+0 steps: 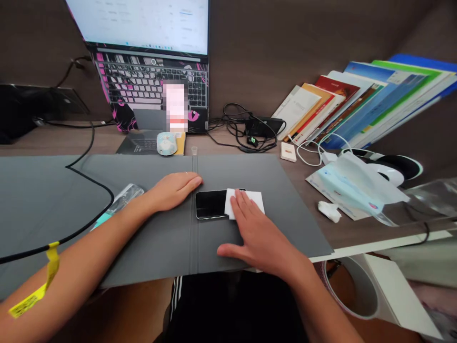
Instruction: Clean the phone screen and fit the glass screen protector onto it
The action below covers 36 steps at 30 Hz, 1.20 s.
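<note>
A smartphone (211,205) with a dark screen lies face up on the grey desk mat (157,252). Over its right end is a folded white tissue or wipe (255,198). My right hand (250,228) lies flat on that white piece, fingers stretched out and thumb spread to the left on the mat; it presses rather than grips. To the left of the phone, my left hand (174,190) rests palm down on the mat, fingers extended and holding nothing. A clear plastic packet (124,196) lies partly behind my left forearm.
Behind the mat stands an open laptop (150,90), with a mouse (166,143) in front. Cables and a black adapter (263,126) lie beside leaning books (342,105). At right are headphones (392,169), a blue-white packet (357,183) and crumpled tissue (329,211). A black cable (82,231) crosses the left.
</note>
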### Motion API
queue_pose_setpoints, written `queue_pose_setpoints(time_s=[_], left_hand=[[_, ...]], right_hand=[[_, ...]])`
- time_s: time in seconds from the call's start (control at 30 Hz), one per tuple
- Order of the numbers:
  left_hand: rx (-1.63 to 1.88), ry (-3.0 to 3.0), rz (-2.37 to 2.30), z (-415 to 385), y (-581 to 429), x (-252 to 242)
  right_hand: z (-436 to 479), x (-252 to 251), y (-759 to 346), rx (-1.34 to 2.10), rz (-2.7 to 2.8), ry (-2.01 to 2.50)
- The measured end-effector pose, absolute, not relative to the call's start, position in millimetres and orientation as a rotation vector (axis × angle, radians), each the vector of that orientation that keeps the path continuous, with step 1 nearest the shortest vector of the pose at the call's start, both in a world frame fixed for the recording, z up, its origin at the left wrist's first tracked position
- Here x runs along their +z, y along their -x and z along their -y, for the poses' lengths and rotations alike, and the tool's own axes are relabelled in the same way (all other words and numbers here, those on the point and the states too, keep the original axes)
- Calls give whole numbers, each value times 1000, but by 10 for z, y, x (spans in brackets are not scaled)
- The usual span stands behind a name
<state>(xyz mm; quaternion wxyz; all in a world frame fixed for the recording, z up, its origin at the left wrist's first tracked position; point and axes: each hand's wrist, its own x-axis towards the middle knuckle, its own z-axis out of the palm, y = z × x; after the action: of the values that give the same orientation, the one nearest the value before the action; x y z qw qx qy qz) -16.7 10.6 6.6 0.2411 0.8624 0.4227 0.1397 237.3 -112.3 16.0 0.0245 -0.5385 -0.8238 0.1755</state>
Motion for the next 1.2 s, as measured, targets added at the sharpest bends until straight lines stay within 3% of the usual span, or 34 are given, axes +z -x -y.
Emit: queue_pose_setpoints(time_s=[0.27,0.53,0.97,1.2], left_hand=[[357,-2387,-1148,-76,151,99],[378,-2391,-1161,-70,161,90],[333,-2480,-972,-38,162,124],[308,-2538,-894,35,139,163]], right_hand=[[801,150,-1868,530,2580,1643],[1065,59,-1575,531,2570,1383],[1043,36,-2598,191,2524,1607],[966,210,-2896,55,2425,1376]])
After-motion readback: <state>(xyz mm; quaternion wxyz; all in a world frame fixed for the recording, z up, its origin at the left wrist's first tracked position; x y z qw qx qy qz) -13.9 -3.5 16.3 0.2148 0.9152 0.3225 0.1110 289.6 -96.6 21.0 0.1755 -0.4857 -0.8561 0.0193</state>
